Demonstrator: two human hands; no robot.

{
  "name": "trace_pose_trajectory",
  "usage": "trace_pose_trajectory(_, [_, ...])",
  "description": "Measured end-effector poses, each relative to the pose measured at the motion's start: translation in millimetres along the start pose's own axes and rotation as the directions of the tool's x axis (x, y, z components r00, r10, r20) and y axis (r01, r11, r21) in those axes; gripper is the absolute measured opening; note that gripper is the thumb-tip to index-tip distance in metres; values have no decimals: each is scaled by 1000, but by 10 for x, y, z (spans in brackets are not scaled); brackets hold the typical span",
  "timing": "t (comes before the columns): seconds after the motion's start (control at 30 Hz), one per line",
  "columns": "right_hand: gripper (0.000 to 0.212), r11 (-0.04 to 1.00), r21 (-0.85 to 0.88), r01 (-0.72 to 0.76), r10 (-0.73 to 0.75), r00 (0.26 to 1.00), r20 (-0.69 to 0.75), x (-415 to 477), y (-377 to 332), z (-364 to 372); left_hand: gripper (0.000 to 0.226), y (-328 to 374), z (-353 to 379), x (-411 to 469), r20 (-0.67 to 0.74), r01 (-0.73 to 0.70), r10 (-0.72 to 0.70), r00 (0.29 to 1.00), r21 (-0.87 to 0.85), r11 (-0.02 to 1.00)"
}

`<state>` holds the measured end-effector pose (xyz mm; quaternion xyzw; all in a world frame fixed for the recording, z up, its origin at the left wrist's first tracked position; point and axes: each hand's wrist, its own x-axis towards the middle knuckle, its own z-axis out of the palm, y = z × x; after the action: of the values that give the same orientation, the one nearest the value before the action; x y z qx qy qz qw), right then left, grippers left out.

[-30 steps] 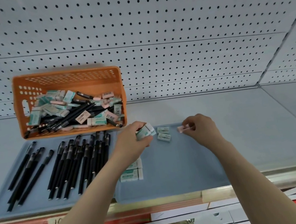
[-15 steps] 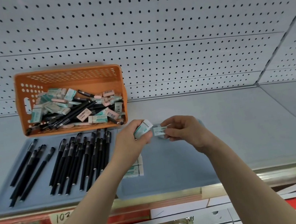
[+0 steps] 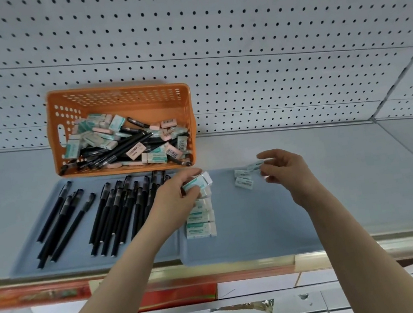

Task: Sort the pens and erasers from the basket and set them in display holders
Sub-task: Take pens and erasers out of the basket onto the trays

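Observation:
An orange basket (image 3: 137, 105) at the back of the shelf holds mixed black pens and teal and pink erasers. In front of it, a blue tray (image 3: 81, 261) carries rows of black pens (image 3: 117, 213). A second blue tray (image 3: 252, 227) to its right has a column of large teal-white erasers (image 3: 200, 221) and two small erasers (image 3: 243, 179). My left hand (image 3: 174, 199) grips a large teal-white eraser (image 3: 198, 181) above that column. My right hand (image 3: 287, 170) pinches a small eraser (image 3: 254, 167) just above the two small ones.
A white pegboard wall (image 3: 236, 43) rises behind the grey shelf (image 3: 364, 172). The shelf's metal front edge (image 3: 350, 250) runs below the trays, with red labels and lower shelves underneath.
My right hand came left to my left hand, then moved back right with a small eraser to the two small ones. My left hand stays over the column with its large eraser.

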<state>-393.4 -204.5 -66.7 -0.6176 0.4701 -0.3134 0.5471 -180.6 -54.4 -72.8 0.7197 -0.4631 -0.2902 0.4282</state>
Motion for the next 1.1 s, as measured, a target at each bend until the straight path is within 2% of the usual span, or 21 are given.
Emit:
trace_pose_trajectory(0.1, [28,997,-76,-11,5,997,-79,36,12,-114,38,-21,-8,10,0,-14,14,1000,0,1000])
trace_pose_trajectory(0.2, [32,980,-198,-5,-13,996,-93,37,46,-176,37,-5,-14,21,5,-40,40,999,3,999])
trace_pose_trajectory(0.33, [35,960,-278,-44,12,993,-118,-2,64,-161,34,35,-27,21,22,-74,73,997,30,997])
trace_pose_trajectory(0.47, [22,857,-515,-31,21,999,-25,-63,32,-55,32,34,-60,31,39,-88,86,996,49,995])
trace_pose_trajectory(0.53, [14,810,-586,-8,36,999,37,-78,32,32,32,26,-75,34,38,-91,89,995,49,995])
trace_pose_trajectory(0.63, [10,766,-643,20,8,999,41,-57,31,128,32,6,-101,30,33,-92,91,995,43,995])
trace_pose_trajectory(0.8, [11,803,-596,13,-47,998,-41,-38,4,180,32,-14,-118,30,30,-86,85,996,35,996])
trace_pose_trajectory(0.9, [12,879,-477,-7,-38,996,-84,-9,-2,149,31,-2,-123,24,28,-82,82,996,19,996])
trace_pose_trajectory(1.0, [22,950,-309,-55,48,998,-32,15,21,93,32,15,-120,27,43,-77,76,996,7,997])
trace_pose_trajectory(1.1, [31,951,-305,-47,48,999,-4,3,70,46,32,34,-107,32,66,-79,78,995,6,997])
